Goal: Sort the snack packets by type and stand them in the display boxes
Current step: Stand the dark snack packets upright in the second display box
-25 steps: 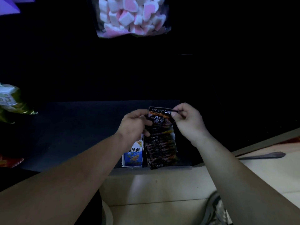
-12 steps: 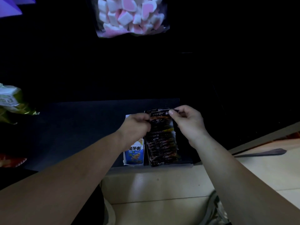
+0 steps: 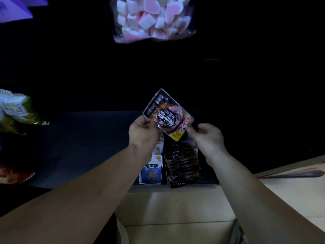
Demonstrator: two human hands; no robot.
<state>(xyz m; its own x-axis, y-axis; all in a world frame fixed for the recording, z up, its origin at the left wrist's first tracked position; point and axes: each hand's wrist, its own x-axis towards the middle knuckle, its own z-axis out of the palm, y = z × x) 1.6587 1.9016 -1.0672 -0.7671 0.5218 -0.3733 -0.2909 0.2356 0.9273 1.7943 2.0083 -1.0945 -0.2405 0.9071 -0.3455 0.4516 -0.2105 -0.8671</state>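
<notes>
My left hand (image 3: 143, 132) pinches the lower left edge of a dark snack packet (image 3: 167, 114) and holds it up, tilted, face toward me, above the boxes. Just right of it, my right hand (image 3: 207, 136) has its fingertips at the packet's yellow corner. Below the hands a row of matching dark packets (image 3: 182, 162) stands in the right display box. Blue-and-white packets (image 3: 152, 170) stand in the left display box, partly hidden by my left wrist.
A clear bag of pink-and-white marshmallows (image 3: 153, 18) lies at the far side of the dark table (image 3: 84, 143). A green-and-white snack bag (image 3: 15, 111) and a red-orange one (image 3: 12, 175) sit at the left edge. A purple bag (image 3: 14, 9) shows top left. Pale floor lies below.
The dark packet has been lifted out of the row and turned face up. My left hand now holds it higher; my right hand has slid to its lower right corner.
</notes>
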